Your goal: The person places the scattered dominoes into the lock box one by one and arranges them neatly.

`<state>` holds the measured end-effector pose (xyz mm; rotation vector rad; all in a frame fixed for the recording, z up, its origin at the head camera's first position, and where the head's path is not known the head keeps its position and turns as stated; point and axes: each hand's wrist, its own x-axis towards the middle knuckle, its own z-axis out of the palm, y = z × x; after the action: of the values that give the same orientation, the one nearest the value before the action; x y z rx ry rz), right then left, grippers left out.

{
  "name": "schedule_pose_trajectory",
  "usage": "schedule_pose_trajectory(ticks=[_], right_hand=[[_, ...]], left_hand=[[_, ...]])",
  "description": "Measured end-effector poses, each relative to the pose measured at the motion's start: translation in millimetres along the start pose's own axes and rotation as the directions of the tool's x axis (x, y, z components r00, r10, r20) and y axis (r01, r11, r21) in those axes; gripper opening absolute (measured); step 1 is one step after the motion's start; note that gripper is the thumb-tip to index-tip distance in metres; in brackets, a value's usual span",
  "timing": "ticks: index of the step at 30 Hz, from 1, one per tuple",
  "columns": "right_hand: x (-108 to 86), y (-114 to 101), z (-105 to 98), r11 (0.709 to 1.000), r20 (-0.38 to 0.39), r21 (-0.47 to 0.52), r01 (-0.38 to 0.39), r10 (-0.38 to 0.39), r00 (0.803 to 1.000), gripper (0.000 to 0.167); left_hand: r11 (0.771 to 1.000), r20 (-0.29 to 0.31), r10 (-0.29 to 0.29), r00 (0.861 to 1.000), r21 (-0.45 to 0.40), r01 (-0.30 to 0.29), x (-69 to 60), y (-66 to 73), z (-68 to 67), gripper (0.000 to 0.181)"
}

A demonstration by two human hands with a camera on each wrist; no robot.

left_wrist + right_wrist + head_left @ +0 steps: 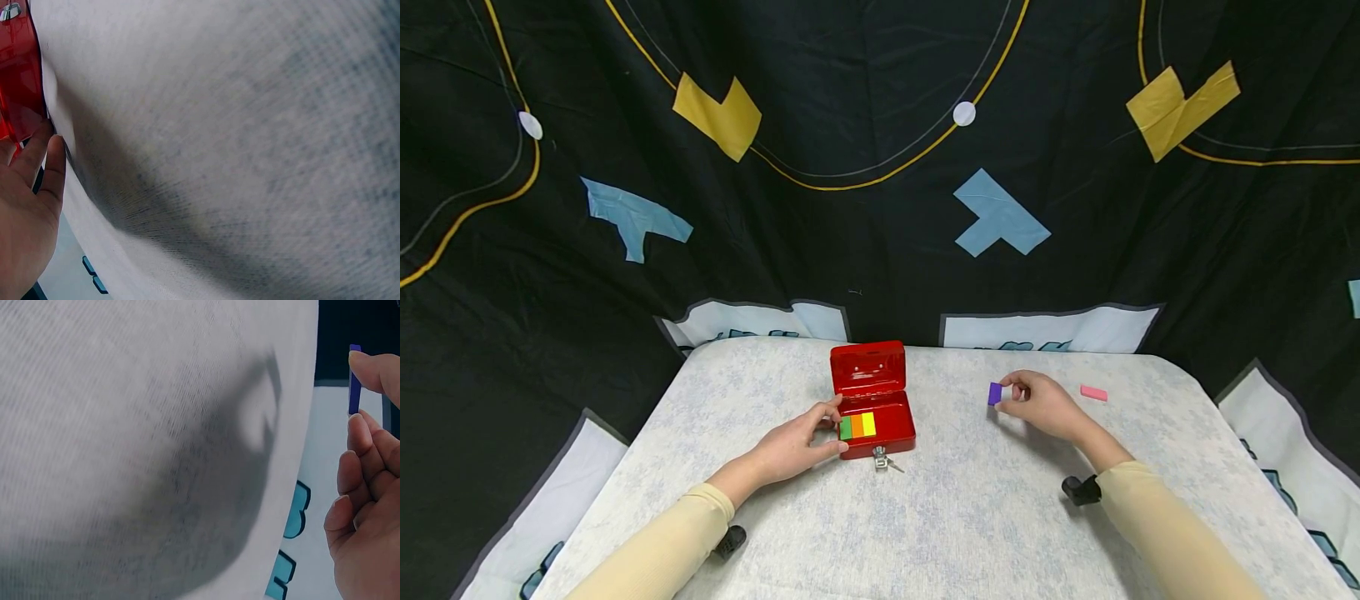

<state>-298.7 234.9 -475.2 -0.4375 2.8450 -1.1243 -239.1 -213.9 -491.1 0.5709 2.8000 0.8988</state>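
Right wrist: thin purple block (355,394).

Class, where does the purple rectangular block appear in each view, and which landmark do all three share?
Head: right of centre, the purple rectangular block pinched in the right hand.
Left wrist: not in it.
Right wrist: upper right, seen edge-on.
Shared landmark: the pale, mottled tablecloth.

glossy, smooth, metal-looking box (895,423) and matt, rough-woven tablecloth (962,517)
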Motion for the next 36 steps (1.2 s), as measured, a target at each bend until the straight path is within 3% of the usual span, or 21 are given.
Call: schedule_pose_trajectory(ticks=[22, 36], right_hand=[[-1.8, -20, 11, 0.997, 0.033, 0.027, 0.066, -0.067, 0.997, 0.04], [-1.7, -32, 21, 0.997, 0.07, 0.044, 0.067, -0.07, 0.995, 0.038]], left_hand=[[1.0, 0.001, 0.005, 1.0, -0.011, -0.005, -1.3, 0.1, 0.0, 0.042], [1.0, -0.004, -0.002, 1.0, -0.022, 0.002, -2.0, 0.7, 0.4, 0.041]])
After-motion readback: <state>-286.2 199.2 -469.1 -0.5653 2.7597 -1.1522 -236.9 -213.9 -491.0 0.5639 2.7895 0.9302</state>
